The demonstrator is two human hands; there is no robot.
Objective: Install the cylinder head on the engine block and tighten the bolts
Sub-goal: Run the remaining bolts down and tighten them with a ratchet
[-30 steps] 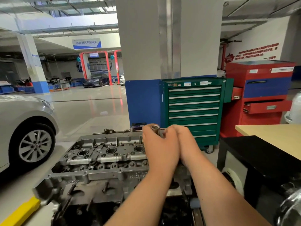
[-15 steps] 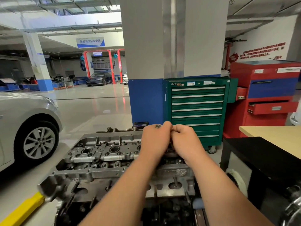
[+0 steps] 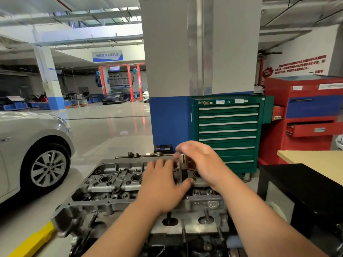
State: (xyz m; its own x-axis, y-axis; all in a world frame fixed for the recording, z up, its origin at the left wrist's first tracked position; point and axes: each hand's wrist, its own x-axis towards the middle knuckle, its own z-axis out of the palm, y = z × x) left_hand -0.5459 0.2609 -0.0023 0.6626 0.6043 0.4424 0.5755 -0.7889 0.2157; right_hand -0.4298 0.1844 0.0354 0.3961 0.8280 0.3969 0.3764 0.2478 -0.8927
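The grey cylinder head (image 3: 115, 184) lies on top of the engine block (image 3: 185, 243) just in front of me. A metal socket tool (image 3: 182, 162) stands upright in a hole near the head's right part, its dark shaft going down. My right hand (image 3: 202, 160) curls over the tool's top and pinches it. My left hand (image 3: 163, 184) lies flat on the head with fingers spread, its thumb touching the shaft's base. The bolt under the tool is hidden.
A green drawer cabinet (image 3: 228, 134) and a red tool cabinet (image 3: 304, 119) stand behind the engine. A black table with a wooden top (image 3: 313, 158) is on the right. A silver car (image 3: 31, 151) is parked left. A yellow bar (image 3: 35, 240) lies at lower left.
Both hands were clasped together on the tool's top. Now they have come apart: the left hand has dropped flat onto the head, and the right hand stays on the tool.
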